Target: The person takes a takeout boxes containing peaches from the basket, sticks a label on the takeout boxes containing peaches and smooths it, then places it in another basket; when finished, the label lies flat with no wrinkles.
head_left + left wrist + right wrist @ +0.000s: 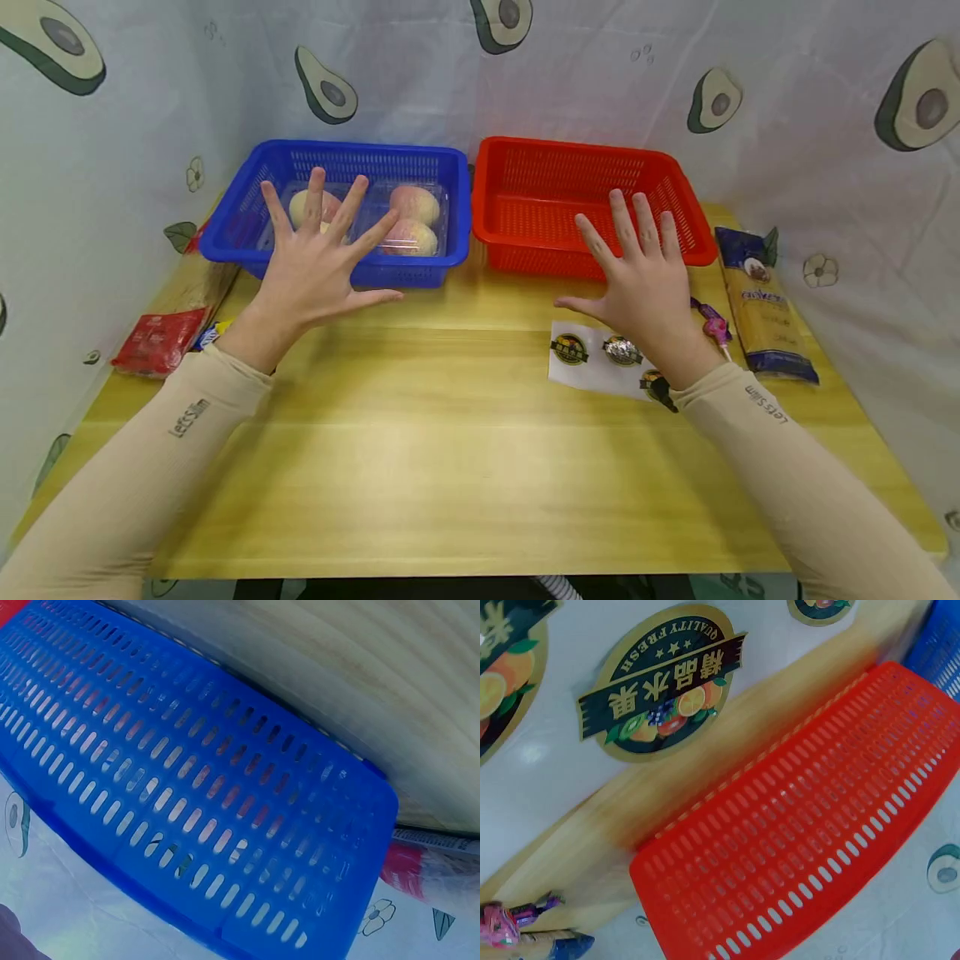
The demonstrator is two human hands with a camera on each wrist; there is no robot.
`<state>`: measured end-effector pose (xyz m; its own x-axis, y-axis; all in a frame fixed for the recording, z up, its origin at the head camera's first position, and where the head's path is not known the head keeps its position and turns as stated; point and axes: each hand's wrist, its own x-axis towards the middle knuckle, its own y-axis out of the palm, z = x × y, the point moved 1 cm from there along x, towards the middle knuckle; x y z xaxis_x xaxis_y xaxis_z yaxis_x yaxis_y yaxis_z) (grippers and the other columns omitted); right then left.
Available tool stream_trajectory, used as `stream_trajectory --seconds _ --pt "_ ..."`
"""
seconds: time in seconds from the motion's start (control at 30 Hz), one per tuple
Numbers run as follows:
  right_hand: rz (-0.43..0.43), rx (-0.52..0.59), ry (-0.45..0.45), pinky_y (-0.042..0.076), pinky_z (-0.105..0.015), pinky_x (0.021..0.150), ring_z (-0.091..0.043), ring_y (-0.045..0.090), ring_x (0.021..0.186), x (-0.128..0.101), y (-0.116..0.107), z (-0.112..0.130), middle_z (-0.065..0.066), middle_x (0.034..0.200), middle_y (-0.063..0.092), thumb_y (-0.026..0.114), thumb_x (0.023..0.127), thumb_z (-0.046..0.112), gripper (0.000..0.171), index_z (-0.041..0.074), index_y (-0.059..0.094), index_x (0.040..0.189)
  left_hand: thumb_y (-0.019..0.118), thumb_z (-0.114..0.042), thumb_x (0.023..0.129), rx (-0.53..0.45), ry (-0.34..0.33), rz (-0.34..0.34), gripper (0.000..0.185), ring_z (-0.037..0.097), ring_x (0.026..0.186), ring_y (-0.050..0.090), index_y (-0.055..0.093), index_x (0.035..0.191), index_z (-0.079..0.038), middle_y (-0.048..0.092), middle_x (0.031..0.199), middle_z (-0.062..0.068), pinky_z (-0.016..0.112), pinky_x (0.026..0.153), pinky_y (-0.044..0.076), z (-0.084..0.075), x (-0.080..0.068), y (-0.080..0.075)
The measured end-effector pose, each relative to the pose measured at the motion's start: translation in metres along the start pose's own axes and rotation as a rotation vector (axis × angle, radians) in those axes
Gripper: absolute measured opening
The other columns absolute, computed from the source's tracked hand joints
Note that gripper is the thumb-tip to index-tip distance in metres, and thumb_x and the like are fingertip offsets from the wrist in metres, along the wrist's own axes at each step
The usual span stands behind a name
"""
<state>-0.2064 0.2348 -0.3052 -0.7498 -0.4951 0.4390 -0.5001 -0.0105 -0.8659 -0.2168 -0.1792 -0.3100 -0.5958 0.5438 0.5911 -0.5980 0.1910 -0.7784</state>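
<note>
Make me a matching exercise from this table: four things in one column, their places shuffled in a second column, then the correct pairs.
Things
1. clear fruit box
2. sticker sheet
3. pasta packet
4. red packet

Places
A. at the table's left edge
B. inside the blue basket
C. right of the red basket
D. under the right hand

Pairs: 1-B, 2-D, 3-C, 4-A

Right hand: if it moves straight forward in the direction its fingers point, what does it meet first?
Most likely the red basket: the right hand is open, fingers aimed at its front wall. Height above the table is unclear.
</note>
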Motion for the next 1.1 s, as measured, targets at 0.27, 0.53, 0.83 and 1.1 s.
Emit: stream_trajectory --seconds 0.27,0.53,0.83,1.1 --pt "0.086 0.084 0.093 0.004 -0.053 0.120 -0.039 0.003 0.152 0.015 0.008 0.003 -0.018 0.167 0.004 0.076 0.078 0.066 0.111 0.023 0.020 0.163 0.035 -0.089 0.084 -0.174 -0.271 0.366 0.099 0.039 0.147 -0.021 0.004 0.162 -0.037 -0.012 0.167 0.008 0.072 0.103 -0.021 0.011 0.019 0.005" --pt "0.129 0.280 0.247 0.048 -0.060 0.096 -0.047 0.037 0.139 0.038 0.014 0.006 -0.023 0.159 0.030 0.083 0.079 0.052 0.102 0.024 0.028 0.161 0.042 -0.085 0.085 -0.362 -0.558 0.541 0.101 0.049 0.148 0.008 -0.005 0.161 -0.038 0.000 0.167 0.016 0.076 0.108 0.014 0.067 0.034 0.009" --pt "0.197 0.490 0.384 0.049 -0.059 0.093 -0.041 0.050 0.130 0.043 0.018 0.005 -0.018 0.144 0.054 0.084 0.084 0.034 0.073 0.016 0.054 0.148 0.043 -0.085 0.084 -0.455 -0.757 0.736 0.111 0.054 0.146 -0.003 -0.011 0.161 -0.026 -0.003 0.163 0.029 0.078 0.106 0.009 0.111 0.026 0.009" --pt "0.235 0.601 0.360 0.051 -0.056 0.089 -0.041 0.058 0.119 0.040 0.019 0.000 -0.019 0.127 0.066 0.077 0.091 0.016 0.038 0.007 0.071 0.127 0.054 -0.081 0.083 -0.560 -0.755 0.899 0.122 0.057 0.144 -0.002 -0.013 0.160 -0.015 -0.003 0.161 0.033 0.077 0.108 0.008 0.122 0.019 0.018"
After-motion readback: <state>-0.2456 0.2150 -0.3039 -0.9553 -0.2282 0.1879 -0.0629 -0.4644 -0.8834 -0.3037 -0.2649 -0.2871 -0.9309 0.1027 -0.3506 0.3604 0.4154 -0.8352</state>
